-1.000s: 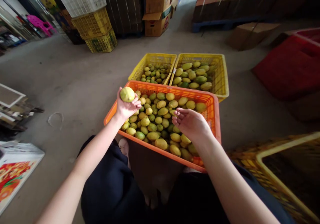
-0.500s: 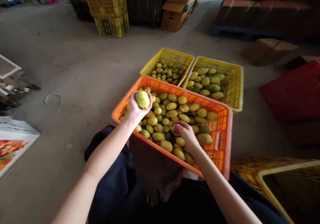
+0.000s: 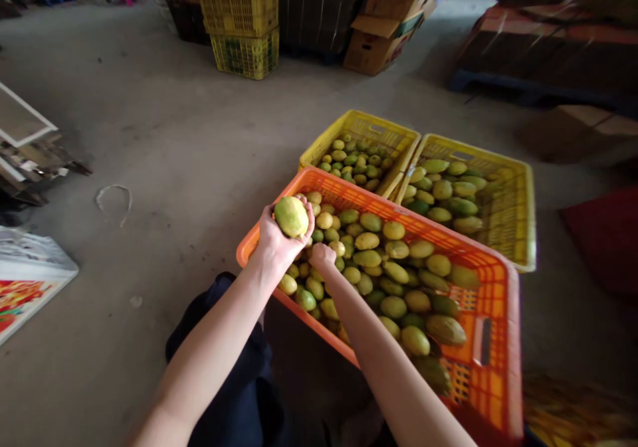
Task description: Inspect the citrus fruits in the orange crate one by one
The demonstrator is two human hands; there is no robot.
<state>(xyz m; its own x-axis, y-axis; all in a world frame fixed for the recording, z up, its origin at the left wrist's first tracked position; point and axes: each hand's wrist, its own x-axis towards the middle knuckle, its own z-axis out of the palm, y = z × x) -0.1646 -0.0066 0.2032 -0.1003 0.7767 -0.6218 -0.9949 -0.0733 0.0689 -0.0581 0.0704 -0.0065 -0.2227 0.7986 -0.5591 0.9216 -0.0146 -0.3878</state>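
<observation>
My left hand (image 3: 285, 238), palm up with the fingers curled, holds a large yellow-green lemon (image 3: 291, 217) over the left end of an orange plastic crate (image 3: 448, 234). Many yellow and green lemons (image 3: 396, 272) of mixed sizes fill the crate. Just to the right of my left hand, and a little lower, my right hand (image 3: 323, 256) is down among the lemons with its fingers drawn together. Its fingertips are hidden, so what they grip, if anything, does not show.
Behind the orange crate stand two yellow crates (image 3: 513, 201) of lemons. Stacked yellow crates (image 3: 244, 8) and cardboard boxes (image 3: 369, 48) are farther back. A blue pallet (image 3: 498, 88) with a dark load is at upper right. A printed carton (image 3: 30, 287) lies at left.
My right hand has moved left across the lemons, close to my left hand, and its fingers have drawn together. My left hand still holds the large lemon. The view has shifted.
</observation>
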